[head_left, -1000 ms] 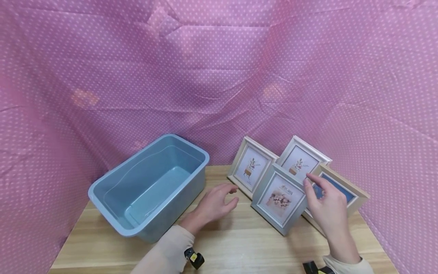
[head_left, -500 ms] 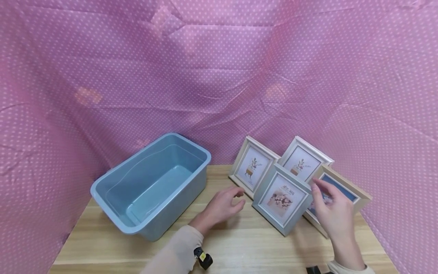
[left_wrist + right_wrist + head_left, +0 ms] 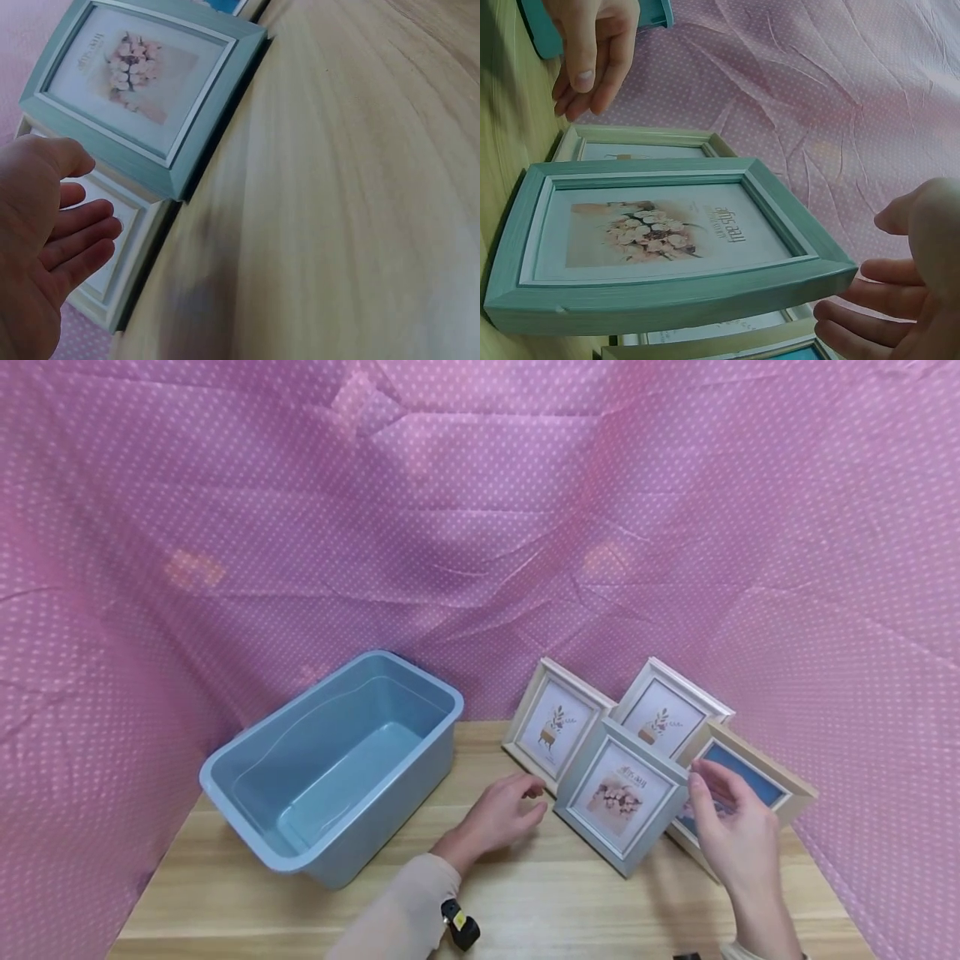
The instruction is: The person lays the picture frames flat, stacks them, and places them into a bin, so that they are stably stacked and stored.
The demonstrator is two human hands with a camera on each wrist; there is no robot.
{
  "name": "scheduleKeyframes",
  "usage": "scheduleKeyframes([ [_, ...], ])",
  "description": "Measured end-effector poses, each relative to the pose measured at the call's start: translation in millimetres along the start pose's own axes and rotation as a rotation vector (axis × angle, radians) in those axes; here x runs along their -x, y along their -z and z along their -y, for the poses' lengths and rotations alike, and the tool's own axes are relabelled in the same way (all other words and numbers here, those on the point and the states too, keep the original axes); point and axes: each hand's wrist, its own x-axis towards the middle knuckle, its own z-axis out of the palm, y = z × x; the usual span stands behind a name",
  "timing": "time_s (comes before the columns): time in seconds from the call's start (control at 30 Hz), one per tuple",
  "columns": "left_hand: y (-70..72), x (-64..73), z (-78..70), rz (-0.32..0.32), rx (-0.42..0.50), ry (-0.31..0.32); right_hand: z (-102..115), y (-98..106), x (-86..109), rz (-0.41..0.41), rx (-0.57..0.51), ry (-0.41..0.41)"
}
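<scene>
A grey-green picture frame with a flower print stands in front of the others, leaning back. My right hand is at its upper right corner, thumb and fingers spread apart; in the right wrist view the fingertips overlap that corner. My left hand, fingers loosely bent and holding nothing, is just left of the frame's lower left edge. A cream frame with a plant print stands behind the left hand. Further back is a white frame, and a tan frame with a blue picture is partly hidden by my right hand.
A blue-grey plastic bin stands on the left of the wooden table, and nothing shows inside it. Pink dotted cloth hangs behind and along both sides.
My left hand has moved right toward the grey-green frame. The right hand has shifted slightly right and down from its upper corner. The frames and bin stand as before.
</scene>
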Motion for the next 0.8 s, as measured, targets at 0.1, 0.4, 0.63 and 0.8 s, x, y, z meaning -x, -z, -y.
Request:
scheduleKeyframes([
  [0.1,-6.9,-1.6,1.6,-0.006,0.033,0.010,-2.3,-0.4,0.5,0.002,-0.029,-0.022],
  [0.4,-29.2,-8.3,1.7,-0.075,0.045,-0.021,-15.5,-2.8,5.1,0.064,-0.079,-0.094],
  [0.63,-35.3,-12.8,2.0,-0.082,0.060,-0.014,-20.8,-6.9,8.4,0.066,-0.106,-0.078],
  [0.8,-40.2,-17.7,1.6,-0.041,0.044,-0.010,-21.7,-9.0,7.5,0.034,-0.124,-0.073],
])
